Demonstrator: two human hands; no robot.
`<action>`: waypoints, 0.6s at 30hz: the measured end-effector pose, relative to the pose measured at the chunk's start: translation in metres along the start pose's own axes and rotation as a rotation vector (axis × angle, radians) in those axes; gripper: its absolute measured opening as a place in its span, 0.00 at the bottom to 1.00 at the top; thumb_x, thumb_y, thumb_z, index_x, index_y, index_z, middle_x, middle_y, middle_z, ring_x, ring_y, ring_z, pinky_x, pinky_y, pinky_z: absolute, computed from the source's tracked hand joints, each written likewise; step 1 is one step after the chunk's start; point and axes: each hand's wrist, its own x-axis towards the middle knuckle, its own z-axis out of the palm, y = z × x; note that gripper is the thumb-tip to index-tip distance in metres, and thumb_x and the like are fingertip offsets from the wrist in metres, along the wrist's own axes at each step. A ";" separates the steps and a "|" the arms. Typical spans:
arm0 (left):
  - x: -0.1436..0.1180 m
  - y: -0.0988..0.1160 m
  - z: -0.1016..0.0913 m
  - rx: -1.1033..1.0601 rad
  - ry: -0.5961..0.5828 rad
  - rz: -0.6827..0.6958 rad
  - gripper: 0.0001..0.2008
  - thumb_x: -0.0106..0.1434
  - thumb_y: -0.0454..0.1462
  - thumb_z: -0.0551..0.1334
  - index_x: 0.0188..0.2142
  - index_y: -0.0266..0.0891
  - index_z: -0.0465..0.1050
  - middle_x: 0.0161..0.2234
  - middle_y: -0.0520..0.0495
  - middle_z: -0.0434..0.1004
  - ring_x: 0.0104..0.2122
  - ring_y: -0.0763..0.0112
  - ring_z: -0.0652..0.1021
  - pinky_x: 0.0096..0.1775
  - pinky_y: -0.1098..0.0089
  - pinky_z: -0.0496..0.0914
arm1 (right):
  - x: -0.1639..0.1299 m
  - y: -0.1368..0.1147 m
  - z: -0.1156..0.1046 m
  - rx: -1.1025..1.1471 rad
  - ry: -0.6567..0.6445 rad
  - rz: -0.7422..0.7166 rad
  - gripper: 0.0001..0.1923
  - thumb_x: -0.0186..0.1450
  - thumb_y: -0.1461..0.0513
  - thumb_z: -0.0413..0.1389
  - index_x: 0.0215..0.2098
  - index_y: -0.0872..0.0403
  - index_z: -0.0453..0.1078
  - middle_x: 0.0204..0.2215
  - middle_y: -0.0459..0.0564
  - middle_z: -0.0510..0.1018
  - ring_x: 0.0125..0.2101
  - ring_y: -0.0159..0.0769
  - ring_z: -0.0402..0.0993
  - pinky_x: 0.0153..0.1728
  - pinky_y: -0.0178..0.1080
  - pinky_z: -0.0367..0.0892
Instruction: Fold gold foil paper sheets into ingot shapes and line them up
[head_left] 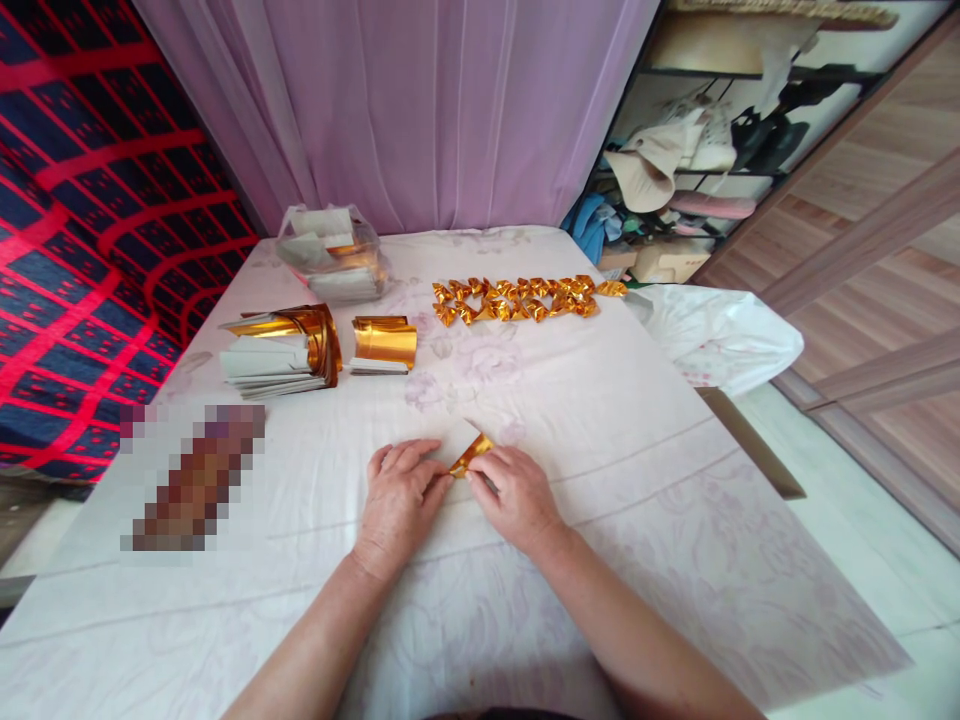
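Observation:
A small sheet of gold foil paper (463,440), white on one face, lies partly folded on the table in front of me. My left hand (401,490) pinches its lower left corner between thumb and index finger. On the other side, my right hand (517,492) grips the folded gold edge with its thumb and fingers. Farther back stand folded gold paper pieces (529,299), set out in rows. To the left are a small stack of gold foil sheets (385,343) and a larger fanned stack (281,352), both curled.
A clear plastic bag (330,255) of more paper sits at the back left. A blurred-out object (196,478) lies at the left. Past the right edge are a white plastic bag (724,335) and a shoe shelf (690,170). A purple curtain (420,110) hangs behind the table (637,590).

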 end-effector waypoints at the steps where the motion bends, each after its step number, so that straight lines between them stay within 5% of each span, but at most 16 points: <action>1: 0.000 0.000 0.000 -0.007 -0.003 -0.007 0.06 0.65 0.38 0.61 0.34 0.44 0.78 0.49 0.47 0.77 0.49 0.58 0.74 0.53 0.51 0.63 | 0.000 0.000 0.000 -0.011 0.004 0.012 0.10 0.68 0.63 0.50 0.30 0.52 0.71 0.28 0.48 0.77 0.33 0.36 0.72 0.38 0.38 0.62; 18: 0.001 0.002 0.000 -0.014 -0.023 -0.053 0.07 0.65 0.39 0.59 0.32 0.42 0.75 0.50 0.45 0.76 0.50 0.57 0.72 0.52 0.53 0.64 | 0.004 -0.003 0.004 -0.049 0.049 0.088 0.08 0.65 0.64 0.53 0.28 0.52 0.70 0.25 0.46 0.76 0.30 0.35 0.72 0.34 0.36 0.60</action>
